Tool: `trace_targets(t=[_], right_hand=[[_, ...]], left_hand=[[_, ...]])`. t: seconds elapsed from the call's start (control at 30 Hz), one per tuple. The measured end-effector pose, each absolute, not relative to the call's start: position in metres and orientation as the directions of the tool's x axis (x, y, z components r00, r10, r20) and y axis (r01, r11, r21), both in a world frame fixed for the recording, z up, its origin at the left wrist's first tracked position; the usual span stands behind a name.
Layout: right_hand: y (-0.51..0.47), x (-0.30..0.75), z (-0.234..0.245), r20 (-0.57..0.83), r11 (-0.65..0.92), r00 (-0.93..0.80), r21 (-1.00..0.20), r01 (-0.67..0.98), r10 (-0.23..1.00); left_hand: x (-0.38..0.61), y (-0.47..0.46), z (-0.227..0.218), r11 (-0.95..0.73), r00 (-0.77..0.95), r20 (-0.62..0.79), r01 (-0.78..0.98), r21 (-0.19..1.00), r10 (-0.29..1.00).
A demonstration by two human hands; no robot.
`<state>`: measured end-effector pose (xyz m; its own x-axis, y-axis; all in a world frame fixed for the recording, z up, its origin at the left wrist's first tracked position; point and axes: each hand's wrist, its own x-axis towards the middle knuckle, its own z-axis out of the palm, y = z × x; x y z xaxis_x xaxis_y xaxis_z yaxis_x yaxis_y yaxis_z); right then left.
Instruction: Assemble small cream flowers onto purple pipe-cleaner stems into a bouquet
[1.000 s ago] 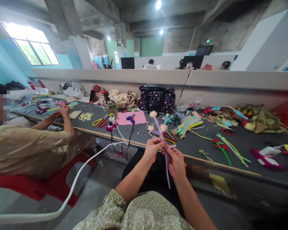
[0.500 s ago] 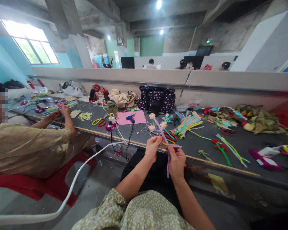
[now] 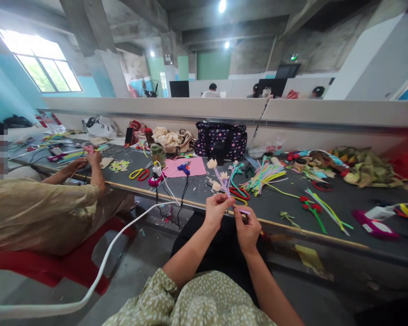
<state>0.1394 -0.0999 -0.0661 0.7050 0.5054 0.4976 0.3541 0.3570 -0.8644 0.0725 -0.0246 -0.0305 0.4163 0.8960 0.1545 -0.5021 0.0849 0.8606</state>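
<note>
Both my hands are raised in front of the table edge. My left hand (image 3: 217, 211) pinches the stems of a small bunch of pipe-cleaner flowers (image 3: 219, 177) with cream heads, which points up and to the left. My right hand (image 3: 247, 229) is closed on a lilac pipe cleaner (image 3: 244, 211), whose short end sticks out to the right just above my fingers. The two hands almost touch.
The dark table (image 3: 279, 203) holds a pile of coloured pipe cleaners (image 3: 265, 174), red scissors (image 3: 240, 193), yellow scissors (image 3: 140, 173), a blue glue gun (image 3: 183, 168) on pink paper, a dotted bag (image 3: 221, 139) and red flowers (image 3: 311, 206). A co-worker (image 3: 37, 208) sits at left.
The long lilac tail that hung below my right hand is gone from view; only a short end shows now. The flower bunch has tilted further left and lower.
</note>
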Motion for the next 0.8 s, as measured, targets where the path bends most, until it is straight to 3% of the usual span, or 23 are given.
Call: trace_targets(t=[0.2,0.43,0.6,0.8], right_hand=[[-0.096,0.143,-0.065,0.208,0.433,0.688,-0.885,-0.17,0.696],[-0.099,0.143,-0.053,0.026,0.293,0.436,-0.775,-0.559,0.9],[-0.1,0.137,-0.05,0.032,0.279,0.382,-0.738,-0.614,0.924],[-0.096,0.136,-0.053,0.117,0.462,0.667,-0.807,-0.369,0.736]], left_hand=[[0.067,-0.02,-0.026,0.079,0.484,0.184,-0.474,0.877,0.855],[0.062,-0.014,-0.027,0.242,0.652,0.127,-0.445,0.862,0.748],[0.062,-0.015,-0.026,0.305,0.69,0.097,-0.436,0.847,0.717],[0.066,-0.02,-0.026,0.119,0.534,0.169,-0.463,0.878,0.828]])
